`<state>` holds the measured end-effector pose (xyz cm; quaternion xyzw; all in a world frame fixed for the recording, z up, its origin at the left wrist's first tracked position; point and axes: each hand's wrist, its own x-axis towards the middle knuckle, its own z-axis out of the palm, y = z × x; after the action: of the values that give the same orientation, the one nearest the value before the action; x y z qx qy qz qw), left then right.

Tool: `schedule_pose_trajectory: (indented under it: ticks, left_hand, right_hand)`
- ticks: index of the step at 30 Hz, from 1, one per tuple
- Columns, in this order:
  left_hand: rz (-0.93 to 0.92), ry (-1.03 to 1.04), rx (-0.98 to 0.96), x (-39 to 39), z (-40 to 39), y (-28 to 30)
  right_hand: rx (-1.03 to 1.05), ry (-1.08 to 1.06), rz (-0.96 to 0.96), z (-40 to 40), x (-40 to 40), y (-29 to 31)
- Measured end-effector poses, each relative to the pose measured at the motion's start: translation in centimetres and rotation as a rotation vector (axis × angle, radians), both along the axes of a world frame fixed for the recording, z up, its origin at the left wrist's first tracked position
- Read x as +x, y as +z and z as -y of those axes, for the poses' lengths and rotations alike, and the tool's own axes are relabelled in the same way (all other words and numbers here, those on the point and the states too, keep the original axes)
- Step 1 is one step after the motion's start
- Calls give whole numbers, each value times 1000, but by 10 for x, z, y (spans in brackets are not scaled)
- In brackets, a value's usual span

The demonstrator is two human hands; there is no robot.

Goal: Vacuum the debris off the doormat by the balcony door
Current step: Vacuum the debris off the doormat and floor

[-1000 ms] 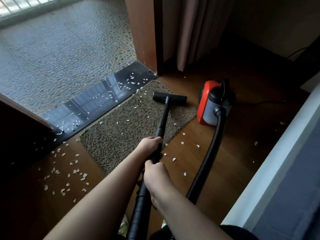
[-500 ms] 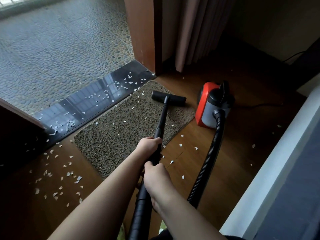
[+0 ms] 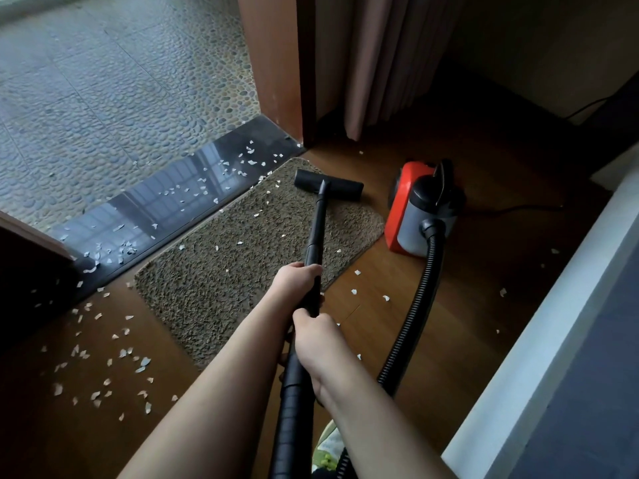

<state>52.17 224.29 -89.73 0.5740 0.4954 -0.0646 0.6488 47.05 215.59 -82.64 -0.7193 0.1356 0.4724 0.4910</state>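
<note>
Head-camera view of a person at a balcony doorway: both hands are wrapped around the black wand (image 3: 316,233) of a canister vacuum. The left hand (image 3: 297,281) grips the tube farther forward, fingers curled over its top; the right hand (image 3: 316,335) clasps it just behind, close to where the ribbed hose (image 3: 413,316) joins. The wand runs forward and away to the floor nozzle (image 3: 328,185), which sits flat on the far right end of the brown doormat (image 3: 207,288), near the corner closest to the red-and-grey vacuum body (image 3: 420,216) standing on the wood floor (image 3: 466,271).

Pale debris flakes (image 3: 257,213) are scattered thinly over the mat's middle and far edge, with thicker clusters on the dark glossy threshold strip (image 3: 166,205) beside it and on the floor at the lower left. A curtain (image 3: 383,60) hangs past the door frame.

Judging by the flakes left on the pile, the mat looks only partly cleaned. The stroke in hand would go best as a slow, straight pull toward the body with the nozzle kept flat, then overlapping passes stepping leftward across the mat. Light downward pressure from the forward hand should help the coarse pile give up its chips; too quick a push risks bunching the mat or flicking flakes onto the floor.
</note>
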Motion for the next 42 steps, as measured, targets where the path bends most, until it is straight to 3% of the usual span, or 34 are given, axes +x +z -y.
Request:
schedule_pose_trajectory:
  ticks: [12, 24, 42]
  left_hand:
    - [-3, 11, -19, -10, 4, 7]
    - [-136, -130, 155, -67, 20, 38]
    - [-146, 70, 175, -97, -11, 37]
  right_hand:
    - [-59, -20, -15, -2, -8, -3]
    - [-83, 107, -40, 21, -57, 27]
    - [-86, 359, 41, 1, -63, 34]
